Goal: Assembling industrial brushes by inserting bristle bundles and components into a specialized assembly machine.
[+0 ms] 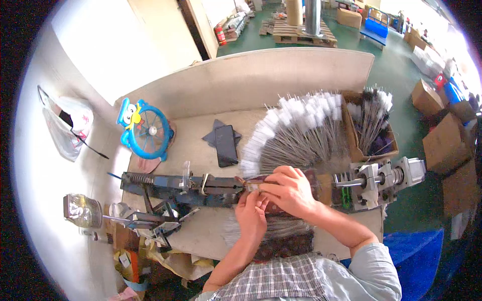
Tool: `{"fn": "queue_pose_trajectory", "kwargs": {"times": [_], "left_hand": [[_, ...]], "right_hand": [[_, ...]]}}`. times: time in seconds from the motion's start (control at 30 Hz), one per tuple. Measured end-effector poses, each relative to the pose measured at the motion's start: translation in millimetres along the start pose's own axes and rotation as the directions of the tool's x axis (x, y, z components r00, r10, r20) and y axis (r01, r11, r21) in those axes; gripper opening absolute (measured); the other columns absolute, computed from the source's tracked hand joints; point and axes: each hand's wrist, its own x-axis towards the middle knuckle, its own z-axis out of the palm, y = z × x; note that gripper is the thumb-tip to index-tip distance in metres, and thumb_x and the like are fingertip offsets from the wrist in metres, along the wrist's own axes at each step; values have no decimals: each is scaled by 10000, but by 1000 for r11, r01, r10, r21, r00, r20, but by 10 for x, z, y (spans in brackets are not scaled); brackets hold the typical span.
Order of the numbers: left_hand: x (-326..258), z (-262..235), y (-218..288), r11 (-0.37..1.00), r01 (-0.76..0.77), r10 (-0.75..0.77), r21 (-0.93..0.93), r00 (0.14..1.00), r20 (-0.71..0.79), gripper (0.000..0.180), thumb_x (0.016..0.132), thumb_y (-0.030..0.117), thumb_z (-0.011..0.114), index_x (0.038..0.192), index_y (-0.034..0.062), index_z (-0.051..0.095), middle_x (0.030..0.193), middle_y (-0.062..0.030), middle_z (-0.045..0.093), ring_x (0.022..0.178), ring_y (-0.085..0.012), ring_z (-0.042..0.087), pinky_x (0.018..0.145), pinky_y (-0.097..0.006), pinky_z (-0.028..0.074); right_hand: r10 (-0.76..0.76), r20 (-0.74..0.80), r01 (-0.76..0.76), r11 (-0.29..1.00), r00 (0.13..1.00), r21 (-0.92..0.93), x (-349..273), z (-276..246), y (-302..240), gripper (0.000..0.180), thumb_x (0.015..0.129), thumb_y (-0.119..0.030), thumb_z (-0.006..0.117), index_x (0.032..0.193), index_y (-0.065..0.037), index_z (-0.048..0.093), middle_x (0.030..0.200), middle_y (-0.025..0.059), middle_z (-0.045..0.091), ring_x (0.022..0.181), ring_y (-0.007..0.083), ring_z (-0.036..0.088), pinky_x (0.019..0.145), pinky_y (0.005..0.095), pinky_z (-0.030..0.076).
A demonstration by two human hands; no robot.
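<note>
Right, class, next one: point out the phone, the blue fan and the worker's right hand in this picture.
Phone (pixel 226 146): head view, middle of its dark upper face.
Blue fan (pixel 152 131): head view, the hub at its centre.
Right hand (pixel 291 193): head view, back of the hand.

Pale table (pixel 193 129): I am facing it.
Blue fan (pixel 152 131): is standing left.
Grey cloth (pixel 210 138): is lying under 1 phone (pixel 226 145).
White-tipped brushes (pixel 298 135): are fanning out beside 1 cardboard box (pixel 352 135).
</note>
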Motion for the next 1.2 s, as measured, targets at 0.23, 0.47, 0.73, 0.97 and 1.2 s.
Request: {"fn": "queue_pose_trajectory", "kwargs": {"times": [0.23,0.47,0.73,0.97,1.2], "left_hand": [[20,-9,-26,999,-16,17,-28,999,31,67,842,56,532,906,37,531,915,-56,598,818,-136,585,770,-292,461],[49,-79,-47,986,91,-89,-142,996,19,92,852,119,530,907,46,526,914,-48,584,867,-145,570,801,-312,447],[26,-34,-32,983,90,-90,-162,996,7,131,851,129,534,950,43,528,939,-46,590,875,-153,576,815,-311,449],[4,-6,-53,987,31,-26,-160,999,33,109,851,64,546,958,48,547,962,-48,603,871,-142,586,781,-275,467],[9,-29,-59,984,53,-45,-172,998,54,93,853,64,549,946,53,547,955,-42,603,858,-133,585,769,-272,467]], "right_hand": [[25,25,-26,999,999,21,73,-22,-73,252,624,-190,717,866,-128,680,904,15,622,912,232,562,755,359,460],[13,58,-18,997,998,73,102,-9,-51,280,613,-143,722,886,-98,679,900,33,622,908,234,569,761,356,478],[87,-7,-86,996,996,17,78,75,-132,319,604,-165,732,906,-84,672,887,34,630,860,229,584,742,345,480],[48,33,-48,999,998,-18,73,-17,-138,272,618,-185,722,881,-126,685,919,14,628,863,210,579,722,340,462],[59,20,-59,998,998,-18,45,-39,-123,262,621,-177,721,876,-129,686,906,11,627,854,206,580,720,340,453]]}}
